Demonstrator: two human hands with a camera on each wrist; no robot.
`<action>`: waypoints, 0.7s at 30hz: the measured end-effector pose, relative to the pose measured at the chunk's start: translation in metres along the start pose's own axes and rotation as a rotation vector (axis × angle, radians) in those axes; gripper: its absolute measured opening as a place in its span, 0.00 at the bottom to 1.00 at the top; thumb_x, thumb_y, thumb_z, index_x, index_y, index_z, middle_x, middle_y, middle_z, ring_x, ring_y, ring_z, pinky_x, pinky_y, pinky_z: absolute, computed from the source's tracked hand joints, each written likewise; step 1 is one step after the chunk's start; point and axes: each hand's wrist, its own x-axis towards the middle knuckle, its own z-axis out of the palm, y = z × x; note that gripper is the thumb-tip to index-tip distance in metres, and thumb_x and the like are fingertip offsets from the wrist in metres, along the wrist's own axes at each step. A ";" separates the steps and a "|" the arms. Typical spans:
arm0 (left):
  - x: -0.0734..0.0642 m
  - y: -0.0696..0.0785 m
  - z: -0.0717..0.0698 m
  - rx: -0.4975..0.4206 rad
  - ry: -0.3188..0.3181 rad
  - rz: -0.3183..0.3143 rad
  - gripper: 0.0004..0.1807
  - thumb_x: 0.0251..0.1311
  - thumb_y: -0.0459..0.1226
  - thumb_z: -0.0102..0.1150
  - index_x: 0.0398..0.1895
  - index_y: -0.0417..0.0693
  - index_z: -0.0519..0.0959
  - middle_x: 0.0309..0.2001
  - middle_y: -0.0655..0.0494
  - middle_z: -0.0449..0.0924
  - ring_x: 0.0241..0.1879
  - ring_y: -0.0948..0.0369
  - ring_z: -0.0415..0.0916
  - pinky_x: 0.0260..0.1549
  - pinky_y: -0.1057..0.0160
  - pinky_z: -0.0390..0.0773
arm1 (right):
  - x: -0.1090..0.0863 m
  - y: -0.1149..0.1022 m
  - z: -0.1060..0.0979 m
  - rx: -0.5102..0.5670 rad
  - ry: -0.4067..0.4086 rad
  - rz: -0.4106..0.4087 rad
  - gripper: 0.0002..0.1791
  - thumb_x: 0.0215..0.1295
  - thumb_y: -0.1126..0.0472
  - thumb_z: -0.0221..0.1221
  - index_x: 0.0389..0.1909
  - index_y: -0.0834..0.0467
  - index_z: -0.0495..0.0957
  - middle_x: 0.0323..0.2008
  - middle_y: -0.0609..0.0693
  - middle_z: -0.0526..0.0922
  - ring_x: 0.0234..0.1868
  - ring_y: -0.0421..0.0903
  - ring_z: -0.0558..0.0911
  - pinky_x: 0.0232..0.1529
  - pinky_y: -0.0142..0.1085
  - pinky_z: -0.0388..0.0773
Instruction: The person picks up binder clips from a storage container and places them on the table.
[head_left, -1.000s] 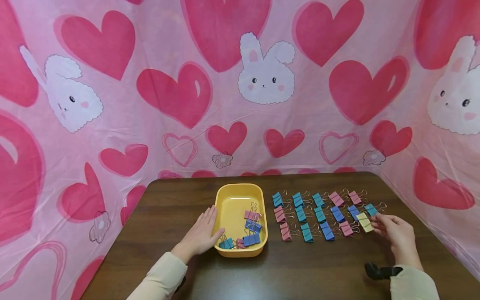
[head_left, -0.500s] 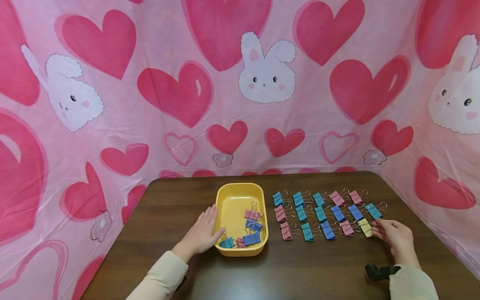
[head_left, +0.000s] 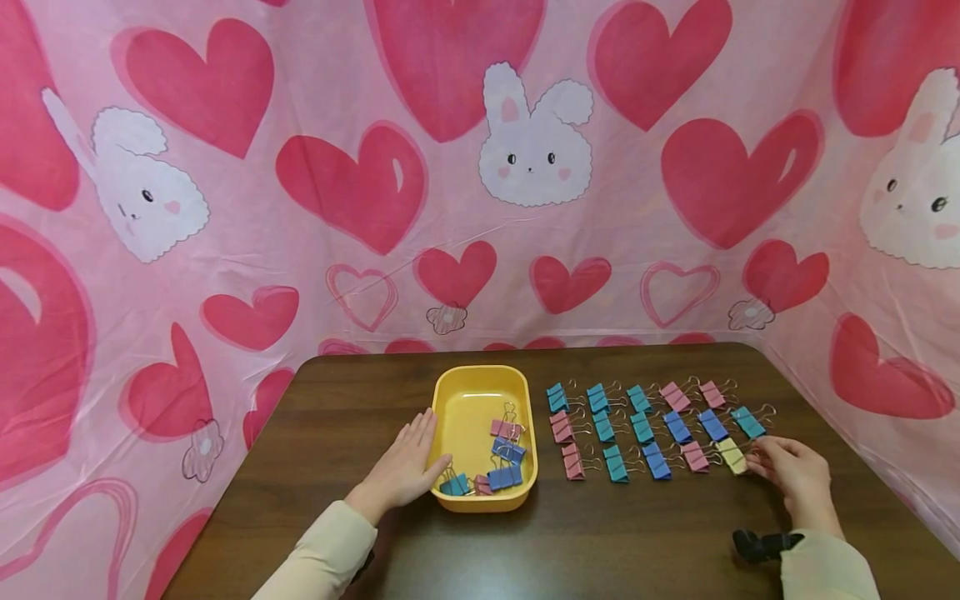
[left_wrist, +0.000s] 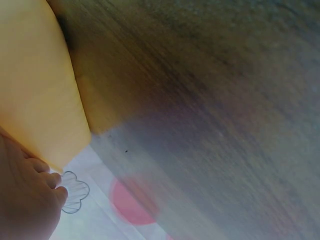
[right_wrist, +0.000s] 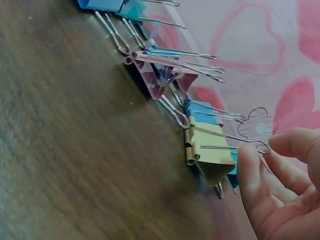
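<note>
My left hand (head_left: 397, 462) lies with fairly straight fingers against the left side of a yellow plastic tray (head_left: 482, 503). In the left wrist view, fingers (left_wrist: 37, 170) touch the tray's wall (left_wrist: 40, 85). At the right end of the front row, my right hand (head_left: 797, 479) pinches the wire handle of a yellow binder clip (head_left: 732, 457). The right wrist view shows thumb and fingertips at the handle's end, the clip's body (right_wrist: 212, 147) standing on the table. Just behind it sits a teal binder clip (head_left: 748, 422).
Several teal, pink and blue binder clips stand in three rows right of the tray, including a pink clip (head_left: 694, 457) beside the yellow one. Inside the tray lie several more, among them a blue clip (head_left: 505, 478). A heart-patterned cloth (head_left: 480, 283) surrounds the brown table (head_left: 600, 550).
The yellow binder clip has come slightly down toward me, away from the teal clip, into line with the front row. My right hand moved with it; the left hand stayed on the tray.
</note>
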 end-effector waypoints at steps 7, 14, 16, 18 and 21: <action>0.001 0.000 0.000 -0.003 -0.002 0.001 0.40 0.66 0.53 0.41 0.69 0.31 0.48 0.70 0.40 0.45 0.69 0.48 0.42 0.64 0.51 0.46 | -0.002 -0.007 -0.001 0.029 0.067 -0.083 0.08 0.61 0.62 0.58 0.24 0.47 0.78 0.21 0.42 0.79 0.20 0.39 0.80 0.22 0.31 0.78; 0.000 -0.001 0.000 0.003 -0.004 0.004 0.41 0.66 0.54 0.40 0.69 0.31 0.48 0.70 0.40 0.45 0.68 0.47 0.42 0.64 0.51 0.47 | 0.051 0.008 -0.013 0.021 0.020 -0.258 0.11 0.55 0.56 0.65 0.38 0.53 0.78 0.26 0.44 0.82 0.21 0.39 0.81 0.20 0.31 0.78; 0.000 0.000 -0.001 0.003 -0.003 0.006 0.41 0.66 0.54 0.39 0.69 0.31 0.48 0.70 0.40 0.45 0.68 0.47 0.42 0.64 0.51 0.46 | 0.068 0.012 -0.012 0.036 -0.013 -0.306 0.19 0.54 0.57 0.66 0.45 0.58 0.76 0.29 0.45 0.82 0.22 0.40 0.82 0.21 0.32 0.78; 0.000 0.000 -0.001 0.002 0.000 0.007 0.41 0.66 0.54 0.39 0.69 0.31 0.48 0.70 0.40 0.45 0.68 0.47 0.42 0.64 0.51 0.46 | 0.080 0.012 -0.006 0.016 -0.038 -0.349 0.23 0.55 0.56 0.65 0.50 0.61 0.74 0.33 0.47 0.83 0.24 0.42 0.82 0.22 0.33 0.79; -0.001 0.001 -0.001 0.004 0.002 0.009 0.41 0.66 0.54 0.40 0.68 0.31 0.48 0.70 0.40 0.45 0.68 0.47 0.42 0.64 0.51 0.46 | 0.058 -0.013 0.021 -0.008 -0.113 -0.375 0.21 0.57 0.57 0.64 0.50 0.59 0.75 0.35 0.47 0.83 0.26 0.43 0.82 0.25 0.33 0.79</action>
